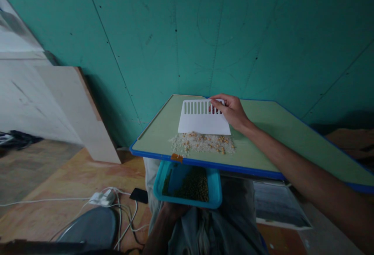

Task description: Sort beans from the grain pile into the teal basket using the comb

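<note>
My right hand (pixel 230 111) is closed on the top right corner of a white scraper (pixel 201 123), a flat sheet with a row of slots along its upper side. Its straight lower edge meets a spread of pale rice-like grains (pixel 187 144) mixed with yellow-orange kernels (pixel 223 140) on the tabletop. Below the table's front edge, a blue plastic tub (pixel 216 192) holds greenish and brownish small grains (pixel 193 185). My left hand (pixel 175 210) is under the tub's near side, supporting it; its fingers are mostly hidden.
The pale green table (pixel 263 130) has a blue edge with a piece of orange tape (pixel 177 157). A green wall (pixel 189 44) rises behind it. On the floor at left lie a black phone (pixel 139 195), white cables and a power strip (pixel 102 197); a board (pixel 78 111) leans nearby.
</note>
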{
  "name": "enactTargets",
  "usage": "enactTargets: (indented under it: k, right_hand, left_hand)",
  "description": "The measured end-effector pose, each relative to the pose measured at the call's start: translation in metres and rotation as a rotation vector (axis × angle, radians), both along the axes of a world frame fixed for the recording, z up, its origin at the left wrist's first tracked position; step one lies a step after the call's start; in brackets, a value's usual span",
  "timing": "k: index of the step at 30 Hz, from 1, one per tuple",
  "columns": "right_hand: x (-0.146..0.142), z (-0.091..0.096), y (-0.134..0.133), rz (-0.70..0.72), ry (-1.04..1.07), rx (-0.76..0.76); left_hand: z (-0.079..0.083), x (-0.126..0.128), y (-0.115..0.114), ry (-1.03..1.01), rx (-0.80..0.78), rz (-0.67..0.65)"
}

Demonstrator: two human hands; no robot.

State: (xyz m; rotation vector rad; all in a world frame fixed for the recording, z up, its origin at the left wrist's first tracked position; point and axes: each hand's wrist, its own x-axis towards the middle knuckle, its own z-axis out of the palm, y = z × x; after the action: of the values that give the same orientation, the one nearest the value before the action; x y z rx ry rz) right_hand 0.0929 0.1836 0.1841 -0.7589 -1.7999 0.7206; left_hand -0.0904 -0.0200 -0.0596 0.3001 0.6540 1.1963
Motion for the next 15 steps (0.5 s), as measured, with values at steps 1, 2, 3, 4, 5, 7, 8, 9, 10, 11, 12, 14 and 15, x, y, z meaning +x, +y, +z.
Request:
enactTargets:
  k: [1, 2, 3, 4, 5, 7, 8, 9, 10, 11, 12, 14, 15]
  right_hand:
    - [0.0, 0.0, 0.0, 0.011, 0.003, -0.004]
    - [0.0, 0.0, -0.001, 0.024, 0.004, -0.007]
    - [0.0, 0.001, -0.002, 0.035, 0.006, -0.011]
    - [0.0, 0.001, -0.003, 0.046, 0.009, -0.016]
    - [0.0, 0.001, -0.004, 0.056, 0.013, -0.022]
    - [-0.001, 0.002, -0.006, 0.07, 0.02, -0.036]
    - [-0.002, 0.003, -0.007, 0.075, 0.024, -0.043]
    - [-0.002, 0.004, -0.009, 0.081, 0.027, -0.051]
    - [-0.002, 0.005, -0.01, 0.087, 0.028, -0.057]
    - [-0.002, 0.006, -0.012, 0.092, 0.026, -0.062]
    - [-0.002, 0.007, -0.013, 0.097, 0.026, -0.065]
    - [-0.003, 0.009, -0.015, 0.103, 0.032, -0.066]
    - [-0.003, 0.009, -0.016, 0.105, 0.038, -0.064]
  left_hand:
    - [0.001, 0.0, 0.0, -0.001, 0.006, -0.004]
    - [0.003, 0.001, 0.0, -0.004, 0.011, -0.004]
    - [0.005, 0.002, 0.001, -0.007, 0.011, 0.0]
    - [0.009, 0.003, 0.001, -0.008, 0.009, 0.007]
    - [0.012, 0.004, 0.001, -0.001, 0.0, 0.022]
    - [0.019, 0.006, 0.002, 0.017, 0.009, 0.022]
    - [0.021, 0.007, 0.002, 0.02, 0.021, 0.02]
    - [0.022, 0.008, 0.002, 0.016, 0.036, 0.015]
    - [0.022, 0.008, 0.003, 0.007, 0.045, 0.013]
    - [0.02, 0.008, 0.003, -0.005, 0.049, 0.015]
    - [0.017, 0.007, 0.003, -0.016, 0.048, 0.017]
    - [0.009, 0.004, 0.003, -0.032, 0.046, 0.011]
    - [0.004, 0.003, 0.003, -0.034, 0.046, 0.003]
